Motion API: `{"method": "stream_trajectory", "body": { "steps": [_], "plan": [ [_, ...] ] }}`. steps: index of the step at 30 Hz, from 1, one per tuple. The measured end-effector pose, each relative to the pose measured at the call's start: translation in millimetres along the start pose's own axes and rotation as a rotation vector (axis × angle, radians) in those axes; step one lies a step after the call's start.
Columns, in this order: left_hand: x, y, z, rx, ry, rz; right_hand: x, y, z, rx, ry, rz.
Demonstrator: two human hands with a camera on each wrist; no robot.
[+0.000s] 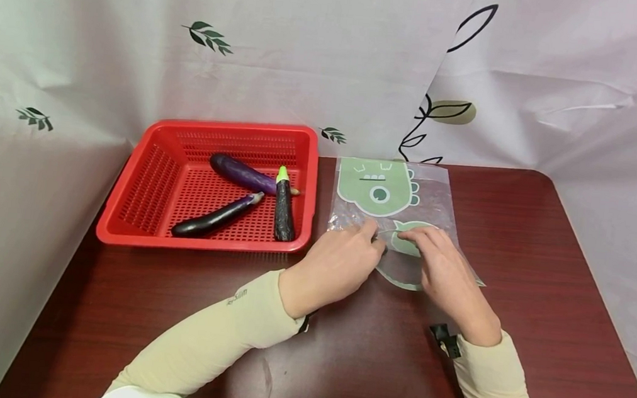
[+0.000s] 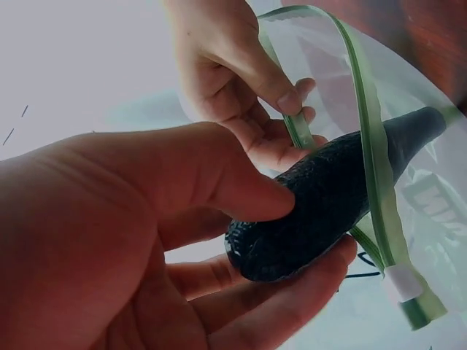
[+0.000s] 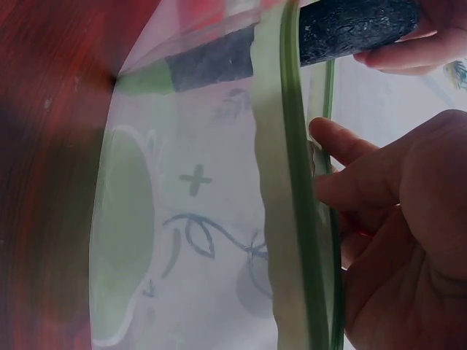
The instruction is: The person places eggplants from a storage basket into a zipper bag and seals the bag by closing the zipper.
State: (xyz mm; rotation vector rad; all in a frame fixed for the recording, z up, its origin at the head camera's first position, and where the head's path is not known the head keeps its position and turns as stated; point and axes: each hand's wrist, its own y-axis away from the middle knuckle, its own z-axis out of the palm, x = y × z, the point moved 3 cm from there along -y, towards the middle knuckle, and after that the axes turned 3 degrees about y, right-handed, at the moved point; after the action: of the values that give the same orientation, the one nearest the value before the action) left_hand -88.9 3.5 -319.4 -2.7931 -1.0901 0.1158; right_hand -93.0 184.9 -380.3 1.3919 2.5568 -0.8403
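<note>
Fingers of my left hand (image 1: 341, 263) grip a long, dark, green-tipped vegetable (image 2: 310, 204); my right hand (image 1: 449, 280) pinches a green-printed clear-plastic bag (image 1: 434, 200); I'd spread it wider.

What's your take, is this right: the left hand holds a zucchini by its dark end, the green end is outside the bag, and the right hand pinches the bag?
Not outside: the green end is inside the bag, as the right wrist view shows. The rest stands: the left hand holds the zucchini by its dark end, and the right hand pinches the bag.
</note>
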Motion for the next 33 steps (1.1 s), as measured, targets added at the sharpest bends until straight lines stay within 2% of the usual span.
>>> {"method": "stream_trajectory", "body": {
  "steps": [5, 10, 17, 29, 33],
  "plan": [
    [2.7, 0.0, 0.8, 0.014, -0.015, 0.013, -0.2, -0.8, 0.3, 0.008, -0.003, -0.006],
    [7.8, 0.4, 0.4, 0.054, -0.053, 0.040, -0.4, -1.0, -0.1, 0.010, -0.005, -0.008],
    [13.2, 1.0, 3.2, 0.083, -0.068, 0.008, -1.0, -0.3, -1.0, 0.019, 0.000, 0.000],
    [22.0, 0.0, 12.0, 0.101, -0.090, -0.006, -4.4, -0.7, -3.3, 0.052, -0.022, -0.033],
    [24.9, -2.0, 15.2, 0.124, -0.111, -0.010, -5.4, -1.1, -4.3, 0.065, -0.028, -0.039]
  ]
}}
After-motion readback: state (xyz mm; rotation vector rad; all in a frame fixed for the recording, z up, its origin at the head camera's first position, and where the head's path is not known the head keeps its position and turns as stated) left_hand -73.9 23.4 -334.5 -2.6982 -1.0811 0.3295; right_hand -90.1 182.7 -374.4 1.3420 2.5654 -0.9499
